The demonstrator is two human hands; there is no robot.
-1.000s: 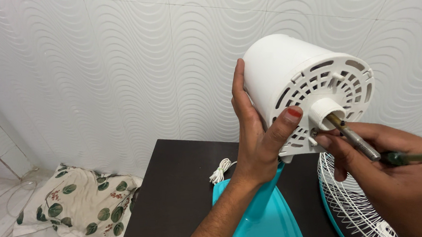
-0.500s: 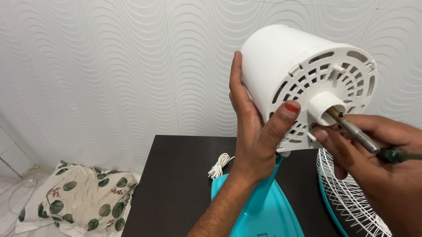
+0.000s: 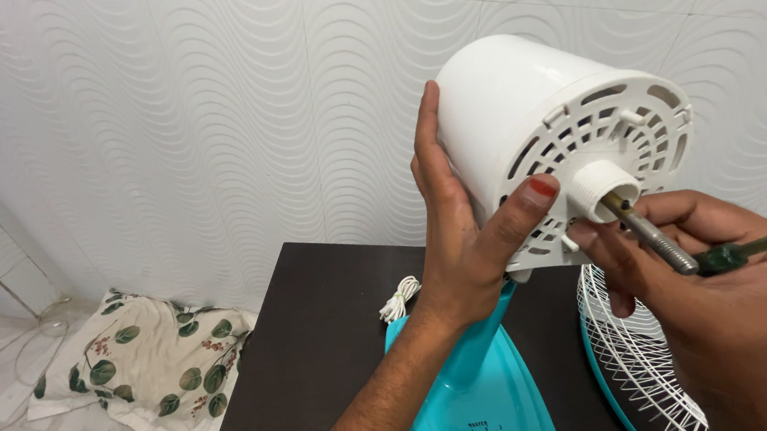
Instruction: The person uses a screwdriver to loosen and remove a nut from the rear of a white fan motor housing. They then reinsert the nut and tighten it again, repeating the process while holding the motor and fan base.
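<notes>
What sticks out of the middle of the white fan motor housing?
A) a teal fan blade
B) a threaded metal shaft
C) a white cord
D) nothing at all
B: a threaded metal shaft juts from the hub of the housing, which the left hand steadies while the right hand holds a green-handled tool beside it.

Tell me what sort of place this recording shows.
Probably a room in a home, not a workshop: a white wavy-textured wall, a dark table bearing a partly dismantled fan's white motor housing, and a leaf-print cloth on the floor.
</notes>
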